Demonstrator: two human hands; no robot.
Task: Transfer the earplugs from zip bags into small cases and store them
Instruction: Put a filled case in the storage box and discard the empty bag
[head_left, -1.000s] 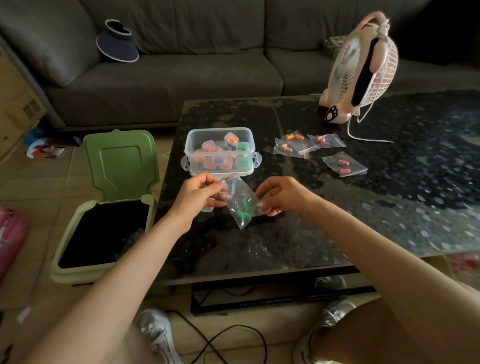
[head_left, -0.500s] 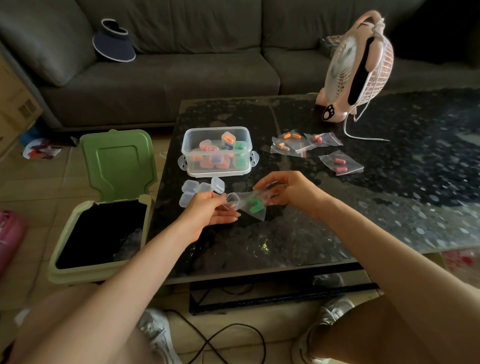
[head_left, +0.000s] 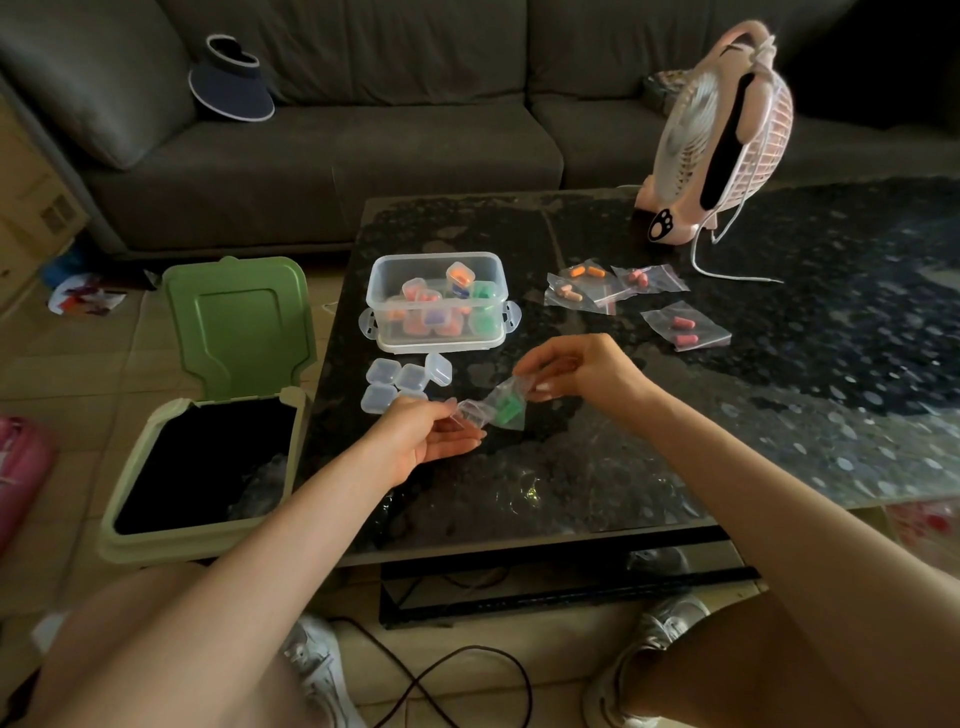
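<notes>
A clear zip bag (head_left: 496, 408) with green earplugs (head_left: 506, 409) inside hangs tilted just above the dark glass table (head_left: 727, 441). My right hand (head_left: 576, 371) pinches its upper end. My left hand (head_left: 428, 436), palm up, holds its lower mouth end between thumb and fingers. Several empty small clear cases (head_left: 402, 379) lie just behind my left hand. A clear storage box (head_left: 439, 301) behind them holds several filled cases. More zip bags with orange earplugs (head_left: 579, 293) and pink earplugs (head_left: 685, 330) lie to the right of the box.
A green bin (head_left: 208, 467) with its lid up stands open at the table's left edge. A pink desk fan (head_left: 722, 135) with a white cord sits at the table's back. A grey sofa (head_left: 337, 145) with a visor is behind. A black cable lies on the floor by my shoes.
The bag has swung from hanging upright to lying slanted, mouth end down toward my left hand. My left hand dropped lower and turned palm up; my right hand rose slightly.
</notes>
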